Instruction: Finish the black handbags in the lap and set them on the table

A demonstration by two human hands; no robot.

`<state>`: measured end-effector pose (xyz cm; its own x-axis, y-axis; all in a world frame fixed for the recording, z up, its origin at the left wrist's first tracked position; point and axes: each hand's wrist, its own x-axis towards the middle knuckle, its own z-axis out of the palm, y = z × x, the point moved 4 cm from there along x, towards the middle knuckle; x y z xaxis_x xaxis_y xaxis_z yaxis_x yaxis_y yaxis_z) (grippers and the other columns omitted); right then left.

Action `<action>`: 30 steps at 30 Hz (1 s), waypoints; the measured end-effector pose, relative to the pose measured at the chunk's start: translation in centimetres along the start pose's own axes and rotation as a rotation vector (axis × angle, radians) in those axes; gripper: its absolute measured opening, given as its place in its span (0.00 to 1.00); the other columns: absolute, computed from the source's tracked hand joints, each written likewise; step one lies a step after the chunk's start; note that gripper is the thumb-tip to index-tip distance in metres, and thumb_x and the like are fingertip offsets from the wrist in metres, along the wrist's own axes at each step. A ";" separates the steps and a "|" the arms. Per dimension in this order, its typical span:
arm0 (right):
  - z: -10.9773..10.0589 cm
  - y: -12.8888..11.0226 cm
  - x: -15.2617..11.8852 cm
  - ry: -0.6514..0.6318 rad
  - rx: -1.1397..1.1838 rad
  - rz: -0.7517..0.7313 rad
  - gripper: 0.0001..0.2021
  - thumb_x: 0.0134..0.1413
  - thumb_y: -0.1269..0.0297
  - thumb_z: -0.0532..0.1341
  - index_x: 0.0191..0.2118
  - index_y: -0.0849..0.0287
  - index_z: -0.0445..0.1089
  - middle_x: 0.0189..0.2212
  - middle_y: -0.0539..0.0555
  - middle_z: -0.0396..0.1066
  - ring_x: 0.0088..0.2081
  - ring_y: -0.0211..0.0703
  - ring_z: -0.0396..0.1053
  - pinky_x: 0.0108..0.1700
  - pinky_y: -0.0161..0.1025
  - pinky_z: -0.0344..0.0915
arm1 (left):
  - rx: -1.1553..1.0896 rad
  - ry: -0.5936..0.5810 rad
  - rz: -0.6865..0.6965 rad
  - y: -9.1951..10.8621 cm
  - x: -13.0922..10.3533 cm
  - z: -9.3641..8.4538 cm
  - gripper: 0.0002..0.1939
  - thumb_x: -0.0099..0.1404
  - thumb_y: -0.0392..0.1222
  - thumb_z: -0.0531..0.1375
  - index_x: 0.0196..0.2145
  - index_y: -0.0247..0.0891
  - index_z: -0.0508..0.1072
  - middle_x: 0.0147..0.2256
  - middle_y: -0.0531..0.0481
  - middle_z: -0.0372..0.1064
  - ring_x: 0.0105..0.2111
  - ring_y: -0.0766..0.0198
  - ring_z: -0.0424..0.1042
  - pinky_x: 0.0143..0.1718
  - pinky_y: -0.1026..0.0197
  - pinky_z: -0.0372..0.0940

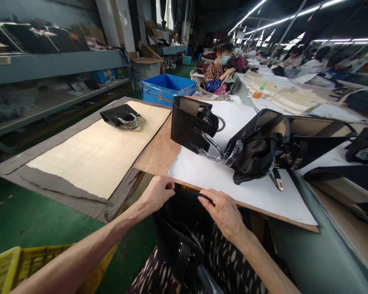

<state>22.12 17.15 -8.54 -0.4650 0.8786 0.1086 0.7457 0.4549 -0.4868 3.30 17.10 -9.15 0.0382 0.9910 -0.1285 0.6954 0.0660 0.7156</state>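
The head camera looks down a long factory hall with a green floor, strip lights overhead and shelving along the wall beyond the left hand. Just ahead of both hands lies a white sheet [233, 179] on a brown board, set on a grey-green table [319, 253]. Ahead and outward of the left hand a second table carries a pale mat [101, 155] over grey cloth.

The left hand [155, 193] is curled, its fingertips pinching the upper edge of a black bag [180, 228] that sits in the person's lap, against the near edge of the board. The right hand [222, 212] grips the same edge just beside it, fingers pressed together and bent over the rim.

No brand, label or writing can be read anywhere.

Counted: three more black bags lie farther out. One stands upright [188, 122] ahead of the hands, one slumps [257, 151] ahead of the right hand, and one small one [119, 115] rests on the pale mat. One blue bin [165, 87] stands beyond them, one yellow crate [6, 269] sits below the left forearm, and one seated co-worker [216, 73] is visible far ahead.
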 end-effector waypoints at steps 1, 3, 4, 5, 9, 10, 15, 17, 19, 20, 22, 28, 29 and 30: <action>0.0 -0.1 0.1 -0.002 0.001 -0.001 0.07 0.55 0.65 0.54 0.35 0.54 0.69 0.31 0.48 0.72 0.33 0.41 0.67 0.38 0.36 0.60 | 0.002 0.003 0.000 -0.1 0.0 0.0 0.04 0.47 0.31 0.53 0.17 0.34 0.64 0.16 0.58 0.56 0.21 0.71 0.57 0.24 0.68 0.50; 0.0 -0.2 0.2 0.002 -0.008 -0.001 0.06 0.54 0.66 0.55 0.34 0.54 0.69 0.30 0.48 0.71 0.33 0.40 0.67 0.37 0.35 0.60 | 0.004 0.004 -0.009 -0.2 0.1 0.1 0.04 0.46 0.31 0.53 0.17 0.34 0.64 0.16 0.58 0.56 0.21 0.71 0.56 0.23 0.68 0.49; 0.0 -0.2 0.2 0.006 -0.020 -0.003 0.06 0.54 0.66 0.55 0.34 0.54 0.69 0.30 0.47 0.71 0.33 0.40 0.67 0.37 0.35 0.59 | 0.004 0.004 -0.015 -0.2 0.1 0.1 0.04 0.46 0.31 0.53 0.17 0.34 0.64 0.16 0.58 0.55 0.20 0.71 0.56 0.23 0.68 0.49; 0.0 -0.3 0.3 0.010 -0.038 -0.007 0.06 0.54 0.65 0.55 0.34 0.54 0.69 0.30 0.47 0.72 0.33 0.39 0.67 0.37 0.35 0.59 | 0.002 0.003 -0.021 -0.3 0.1 0.0 0.04 0.46 0.31 0.53 0.17 0.34 0.64 0.16 0.58 0.55 0.20 0.71 0.56 0.22 0.68 0.49; -0.1 -1.0 0.7 0.007 -0.190 -0.043 0.08 0.55 0.62 0.55 0.30 0.54 0.70 0.27 0.47 0.72 0.30 0.39 0.67 0.35 0.35 0.56 | 0.000 0.008 -0.040 -0.1 -0.1 0.0 0.04 0.45 0.31 0.54 0.16 0.34 0.64 0.15 0.59 0.54 0.19 0.71 0.56 0.22 0.68 0.48; 0.0 -1.3 0.9 -0.003 -0.240 -0.058 0.09 0.56 0.62 0.55 0.29 0.54 0.69 0.26 0.47 0.72 0.29 0.40 0.67 0.34 0.36 0.55 | 0.003 0.008 -0.045 0.0 -0.1 0.0 0.04 0.45 0.31 0.54 0.16 0.34 0.64 0.15 0.59 0.54 0.19 0.72 0.55 0.22 0.68 0.48; 0.9 -3.1 2.1 -0.098 -0.387 -0.112 0.09 0.56 0.64 0.54 0.27 0.55 0.68 0.25 0.49 0.73 0.28 0.42 0.68 0.28 0.36 0.52 | 0.014 0.002 -0.048 0.3 -0.2 0.4 0.04 0.46 0.31 0.54 0.17 0.34 0.66 0.15 0.58 0.56 0.20 0.71 0.56 0.22 0.67 0.48; 1.5 -3.6 2.5 -0.106 -0.391 -0.113 0.07 0.56 0.66 0.54 0.29 0.55 0.67 0.26 0.49 0.73 0.29 0.43 0.69 0.27 0.36 0.52 | 0.020 -0.002 -0.024 0.3 -0.2 0.4 0.03 0.47 0.31 0.55 0.19 0.34 0.66 0.16 0.58 0.57 0.20 0.70 0.57 0.23 0.67 0.49; 1.9 -3.8 2.6 -0.098 -0.402 -0.108 0.06 0.56 0.68 0.53 0.32 0.56 0.66 0.28 0.50 0.73 0.30 0.43 0.69 0.28 0.37 0.52 | -0.003 0.002 0.015 0.3 -0.5 0.1 0.02 0.47 0.33 0.57 0.22 0.35 0.65 0.19 0.58 0.60 0.23 0.69 0.59 0.24 0.67 0.51; 2.0 -3.7 2.6 -0.093 -0.409 -0.107 0.05 0.56 0.68 0.53 0.33 0.56 0.66 0.29 0.50 0.73 0.31 0.44 0.69 0.29 0.37 0.52 | -0.038 0.000 0.040 0.4 -0.7 -0.1 0.05 0.47 0.35 0.60 0.25 0.36 0.65 0.21 0.57 0.62 0.25 0.68 0.61 0.26 0.67 0.53; 2.0 -3.4 2.4 -0.093 -0.415 -0.113 0.05 0.56 0.68 0.53 0.34 0.56 0.66 0.30 0.51 0.73 0.31 0.43 0.69 0.30 0.37 0.53 | -0.143 -0.024 0.106 0.6 -1.3 -0.4 0.18 0.45 0.41 0.64 0.34 0.37 0.64 0.30 0.54 0.66 0.32 0.64 0.65 0.32 0.65 0.58; -0.2 -3.2 1.1 -0.025 -0.505 -0.123 0.07 0.57 0.65 0.53 0.30 0.55 0.65 0.24 0.48 0.72 0.27 0.41 0.68 0.28 0.37 0.49 | -0.059 -0.198 0.053 1.0 -3.3 -0.9 0.58 0.32 0.41 0.69 0.58 0.34 0.45 0.55 0.36 0.52 0.53 0.48 0.53 0.53 0.53 0.51; -0.8 -3.3 0.9 -0.012 -0.529 -0.129 0.07 0.57 0.65 0.53 0.29 0.55 0.65 0.23 0.48 0.71 0.26 0.41 0.68 0.28 0.37 0.48 | -0.015 -0.235 0.027 1.1 -3.5 -1.0 0.57 0.33 0.39 0.68 0.58 0.34 0.43 0.54 0.35 0.52 0.53 0.46 0.53 0.52 0.52 0.51; -1.4 -3.6 0.7 -0.003 -0.552 -0.137 0.07 0.57 0.65 0.53 0.29 0.55 0.65 0.22 0.48 0.71 0.25 0.42 0.67 0.27 0.38 0.47 | 0.013 -0.273 0.018 1.2 -3.6 -1.1 0.55 0.36 0.36 0.66 0.59 0.34 0.43 0.53 0.36 0.55 0.52 0.46 0.56 0.51 0.52 0.53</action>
<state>19.79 16.38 -5.52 -0.5759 0.8061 0.1363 0.8169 0.5740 0.0570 3.20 13.72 -7.08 0.2413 0.9236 -0.2979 0.7021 0.0458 0.7106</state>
